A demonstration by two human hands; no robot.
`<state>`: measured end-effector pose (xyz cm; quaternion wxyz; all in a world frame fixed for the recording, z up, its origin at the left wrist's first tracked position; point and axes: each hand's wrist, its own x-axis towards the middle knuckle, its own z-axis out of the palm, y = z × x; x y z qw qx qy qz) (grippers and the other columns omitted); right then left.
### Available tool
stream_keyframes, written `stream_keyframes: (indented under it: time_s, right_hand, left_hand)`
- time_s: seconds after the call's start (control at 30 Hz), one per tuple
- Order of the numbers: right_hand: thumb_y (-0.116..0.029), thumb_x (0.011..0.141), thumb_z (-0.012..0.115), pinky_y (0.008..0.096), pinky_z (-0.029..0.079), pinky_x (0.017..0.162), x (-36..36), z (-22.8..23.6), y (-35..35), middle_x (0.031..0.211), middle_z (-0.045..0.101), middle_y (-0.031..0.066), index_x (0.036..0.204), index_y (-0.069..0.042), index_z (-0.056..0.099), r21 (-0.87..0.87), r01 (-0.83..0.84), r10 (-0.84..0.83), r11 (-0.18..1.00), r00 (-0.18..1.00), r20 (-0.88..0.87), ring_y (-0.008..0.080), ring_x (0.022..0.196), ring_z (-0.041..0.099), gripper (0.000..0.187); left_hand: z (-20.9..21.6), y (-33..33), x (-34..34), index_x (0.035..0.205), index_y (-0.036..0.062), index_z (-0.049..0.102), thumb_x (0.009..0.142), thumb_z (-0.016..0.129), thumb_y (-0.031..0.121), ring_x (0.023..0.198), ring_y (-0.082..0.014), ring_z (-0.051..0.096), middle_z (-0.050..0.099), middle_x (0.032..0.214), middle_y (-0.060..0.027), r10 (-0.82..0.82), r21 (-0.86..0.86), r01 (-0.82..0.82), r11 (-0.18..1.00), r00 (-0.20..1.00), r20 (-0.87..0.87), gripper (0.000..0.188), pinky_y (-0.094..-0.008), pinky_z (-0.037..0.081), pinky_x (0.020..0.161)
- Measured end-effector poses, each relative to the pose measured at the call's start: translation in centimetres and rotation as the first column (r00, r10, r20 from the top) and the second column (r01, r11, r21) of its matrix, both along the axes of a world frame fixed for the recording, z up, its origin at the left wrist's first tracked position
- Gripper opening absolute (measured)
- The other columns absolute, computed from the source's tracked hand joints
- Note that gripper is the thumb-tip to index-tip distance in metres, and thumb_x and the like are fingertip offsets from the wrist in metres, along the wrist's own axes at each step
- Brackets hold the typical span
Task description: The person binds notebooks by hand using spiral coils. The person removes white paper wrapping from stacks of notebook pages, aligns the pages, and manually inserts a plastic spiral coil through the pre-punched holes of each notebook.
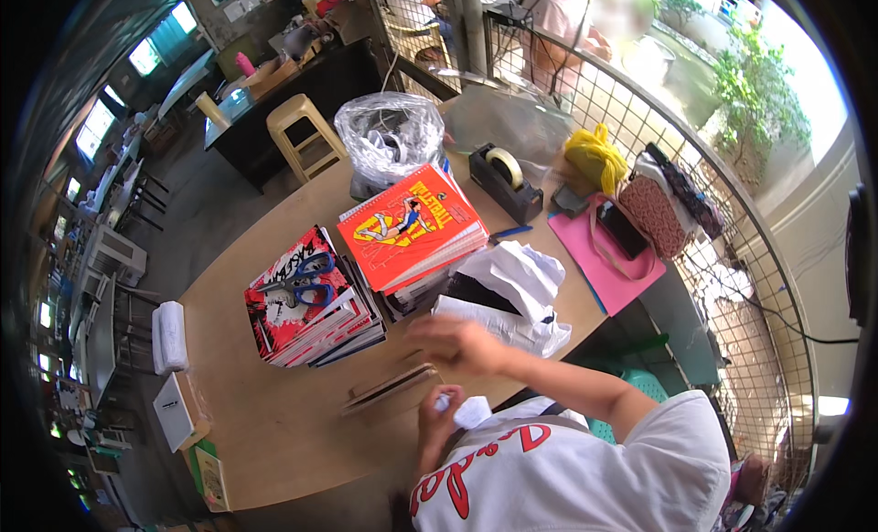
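Observation:
My left hand is closed around a crumpled white piece, perhaps paper or tissue, close to my shirt. My right hand hovers over the table just beyond it, its fingers smeared by motion. Between the hands and the table's middle is a flat, narrow tan-and-dark object, blurred, its kind unclear. Past my right hand lie crumpled white paper sheets or wrapping around something black. A stack of notebooks with red-orange covers stands beyond. Left of it, blue-handled scissors rest on another stack of notebooks.
A tape dispenser, clear plastic bag, yellow plastic twine, pink folder and dark phone occupy the far and right sides. White boxes sit along the left edge. A wire-mesh railing borders the right.

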<state>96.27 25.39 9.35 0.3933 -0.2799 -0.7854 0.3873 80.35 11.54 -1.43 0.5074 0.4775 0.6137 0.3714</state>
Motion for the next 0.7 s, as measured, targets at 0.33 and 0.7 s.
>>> stream_keyframes:
  time_s: [0.33, 0.7]
  right_hand:
    - [-0.015, 0.077, 0.079, 0.0304, 0.054, 0.08, 13.7, -2.8, 21.9, 0.098, 0.069, 0.0076, 0.119, -0.003, 0.066, -0.208, 0.592, -0.584, 0.779, 0.805, 0.104, 0.0153, 0.086, 0.065, 0.046]
    - [-0.013, 0.087, 0.064, 0.0484, 0.057, 0.065, 6.9, -10.6, 35.4, 0.094, 0.069, 0.018, 0.156, -0.008, 0.02, -0.921, 0.285, -0.503, 0.265, 0.856, 0.121, 0.0276, 0.071, 0.069, 0.081]
  left_hand:
    - [10.0, 8.7, -2.2, 0.131, 0.0029, 0.054, 0.099, 0.062, 0.027, 0.056, -0.0045, 0.047, 0.068, 0.102, -0.0159, -0.075, -0.153, 0.2, 0.968, 0.81, 0.582, 0.041, -0.0188, 0.039, 0.053]
    - [24.2, 36.7, -6.6, 0.131, 0.0034, 0.053, 0.094, 0.066, 0.029, 0.063, -0.0093, 0.056, 0.068, 0.105, -0.0119, 0.18, 0.212, -0.186, 0.959, 0.982, 0.049, 0.046, -0.0248, 0.046, 0.052]
